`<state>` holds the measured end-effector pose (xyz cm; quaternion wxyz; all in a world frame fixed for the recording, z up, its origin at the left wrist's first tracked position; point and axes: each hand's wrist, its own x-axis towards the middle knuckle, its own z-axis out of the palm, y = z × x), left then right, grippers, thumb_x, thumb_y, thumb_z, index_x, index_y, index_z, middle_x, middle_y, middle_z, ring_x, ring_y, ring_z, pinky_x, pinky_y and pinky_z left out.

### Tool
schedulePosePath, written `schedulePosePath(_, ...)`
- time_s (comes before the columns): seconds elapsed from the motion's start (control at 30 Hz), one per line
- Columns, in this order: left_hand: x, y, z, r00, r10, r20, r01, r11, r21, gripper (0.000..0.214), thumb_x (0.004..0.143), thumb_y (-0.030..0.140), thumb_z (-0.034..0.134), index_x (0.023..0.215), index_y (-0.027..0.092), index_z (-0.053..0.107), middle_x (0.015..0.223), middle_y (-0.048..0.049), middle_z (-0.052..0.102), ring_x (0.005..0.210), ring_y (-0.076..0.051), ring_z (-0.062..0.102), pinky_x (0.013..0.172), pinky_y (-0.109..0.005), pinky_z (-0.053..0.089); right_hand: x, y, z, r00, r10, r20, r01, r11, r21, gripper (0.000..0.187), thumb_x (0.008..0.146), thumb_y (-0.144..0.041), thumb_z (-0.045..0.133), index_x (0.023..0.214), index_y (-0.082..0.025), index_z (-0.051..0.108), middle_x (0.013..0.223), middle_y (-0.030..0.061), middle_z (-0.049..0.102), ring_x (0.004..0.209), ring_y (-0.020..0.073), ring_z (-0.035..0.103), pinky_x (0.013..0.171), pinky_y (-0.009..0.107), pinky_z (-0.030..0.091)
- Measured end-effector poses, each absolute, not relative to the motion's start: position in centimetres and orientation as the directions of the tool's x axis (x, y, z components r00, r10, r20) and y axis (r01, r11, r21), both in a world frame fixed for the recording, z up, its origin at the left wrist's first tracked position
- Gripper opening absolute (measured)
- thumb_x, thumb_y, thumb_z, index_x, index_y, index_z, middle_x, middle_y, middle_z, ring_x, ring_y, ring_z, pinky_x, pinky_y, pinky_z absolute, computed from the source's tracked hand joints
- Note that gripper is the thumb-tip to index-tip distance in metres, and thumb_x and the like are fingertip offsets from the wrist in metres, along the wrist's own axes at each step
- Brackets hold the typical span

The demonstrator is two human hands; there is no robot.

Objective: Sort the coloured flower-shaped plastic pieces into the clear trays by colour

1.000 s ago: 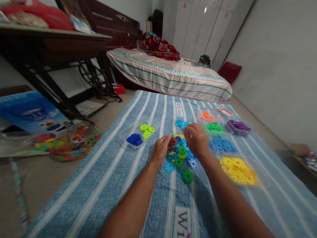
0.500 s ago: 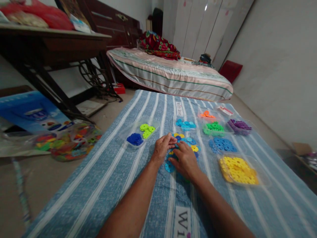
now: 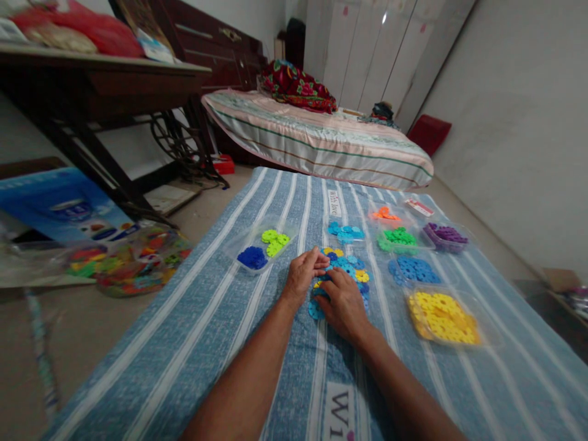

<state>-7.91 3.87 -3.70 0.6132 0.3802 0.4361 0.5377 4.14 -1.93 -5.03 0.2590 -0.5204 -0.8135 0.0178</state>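
Observation:
A mixed pile of flower-shaped plastic discs (image 3: 348,263), light blue, dark blue and yellow, lies on the striped cloth in front of me. My left hand (image 3: 304,272) rests at the pile's left edge, cupped, its fingers stretched towards the right; nothing shows in it. Over the near part of the pile is my right hand (image 3: 342,300), fingers bent down onto the discs and thumb apart from them. It covers part of the pile. A loose light-blue disc (image 3: 315,309) lies left of the right thumb.
On the left, a clear tray (image 3: 285,254) holds dark-blue discs (image 3: 252,258) and lime discs (image 3: 275,241). Right of the pile stand containers of light-blue (image 3: 346,233), orange (image 3: 386,213), green (image 3: 399,237), purple (image 3: 445,236), blue (image 3: 416,269) and yellow discs (image 3: 443,317).
My right hand has drawn slightly left, its fingers bending more over the pile. The left hand keeps its place beside the discs. The view has shifted slightly.

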Motion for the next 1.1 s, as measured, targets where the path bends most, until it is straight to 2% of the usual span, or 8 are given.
schedulePosePath(0.2,-7.9,3.9,-3.9,0.045,0.991,-0.126,-0.336,0.134,0.932,0.052,0.071,0.065,0.065,0.077,0.013,0.065,0.078,-0.0114,0.072,0.08,-0.021,0.069,0.067,-0.028,0.051,4.7,-1.4,-4.3,-0.322,0.846,0.424,0.785,0.489,-0.38,0.01,0.083,-0.017,0.062,0.077,-0.021,0.069,0.092,0.0067,0.067,0.093,0.0227,0.06,0.085,0.037,0.048)
schedulePosePath(0.3,-7.9,4.0,-3.9,0.047,0.991,-0.126,-0.335,0.135,0.933,0.052,0.07,0.065,0.065,0.077,0.013,0.065,0.078,-0.0118,0.072,0.081,-0.021,0.069,0.068,-0.028,0.051,5.0,-1.1,-3.7,-0.32,0.848,0.423,0.771,0.492,-0.403,0.014,0.083,-0.017,0.061,0.072,-0.021,0.067,0.088,0.0057,0.068,0.086,0.0203,0.061,0.079,0.033,0.049)
schedulePosePath(0.5,-8.0,3.9,-3.7,0.059,0.99,-0.125,-0.339,0.138,0.931,0.053,0.071,0.065,0.066,0.077,0.012,0.066,0.081,-0.0123,0.073,0.078,-0.02,0.069,0.069,-0.029,0.052,6.1,1.2,-1.5,-0.355,0.854,0.38,0.776,0.495,-0.391,0.013,0.085,-0.019,0.058,0.079,-0.02,0.069,0.08,0.0032,0.068,0.078,0.0184,0.064,0.071,0.028,0.048)
schedulePosePath(0.57,-8.0,3.9,-3.8,0.059,0.991,-0.122,-0.337,0.135,0.932,0.053,0.07,0.065,0.067,0.078,0.012,0.067,0.081,-0.0117,0.073,0.078,-0.02,0.069,0.069,-0.029,0.052,6.6,2.8,-0.3,-0.281,0.844,0.457,0.793,0.473,-0.384,0.014,0.087,-0.023,0.056,0.081,-0.02,0.069,0.082,0.0041,0.069,0.077,0.0185,0.064,0.071,0.029,0.048)
schedulePosePath(0.67,-8.0,3.9,-3.9,0.058,0.991,-0.122,-0.323,0.135,0.937,0.053,0.069,0.065,0.067,0.078,0.012,0.068,0.08,-0.0107,0.073,0.075,-0.019,0.068,0.067,-0.029,0.052,7.5,5.1,1.7,-0.087,0.777,0.624,0.862,0.372,-0.343,0.02,0.09,-0.03,0.054,0.092,-0.018,0.069,0.088,0.0085,0.07,0.083,0.0212,0.064,0.076,0.032,0.048)
schedulePosePath(0.77,-8.0,3.9,-4.0,0.061,0.99,-0.124,-0.319,0.137,0.938,0.054,0.069,0.065,0.067,0.078,0.012,0.068,0.078,-0.0106,0.072,0.074,-0.019,0.068,0.067,-0.029,0.052,8.1,5.7,2.6,-0.001,0.737,0.676,0.911,0.279,-0.303,0.026,0.09,-0.033,0.054,0.104,-0.016,0.068,0.093,0.011,0.07,0.088,0.0232,0.063,0.078,0.033,0.047)
schedulePosePath(0.93,-7.9,4.1,-4.0,0.069,0.989,-0.128,-0.321,0.144,0.936,0.052,0.07,0.063,0.068,0.076,0.012,0.067,0.08,-0.0116,0.072,0.074,-0.019,0.068,0.069,-0.029,0.052,7.5,3.1,0.5,-0.191,0.869,0.457,0.901,0.34,-0.27,0.017,0.091,-0.027,0.055,0.087,-0.019,0.07,0.089,0.0072,0.069,0.084,0.0193,0.062,0.076,0.028,0.045)
schedulePosePath(1.1,-7.9,4.0,-3.9,0.065,0.99,-0.122,-0.313,0.136,0.94,0.049,0.072,0.061,0.067,0.076,0.013,0.066,0.08,-0.0115,0.072,0.076,-0.018,0.068,0.069,-0.028,0.052,6.3,0.4,-2.4,-0.329,0.901,0.284,0.885,0.399,-0.241,0.012,0.087,-0.025,0.061,0.082,-0.019,0.069,0.089,0.0071,0.067,0.09,0.0205,0.06,0.08,0.029,0.045)
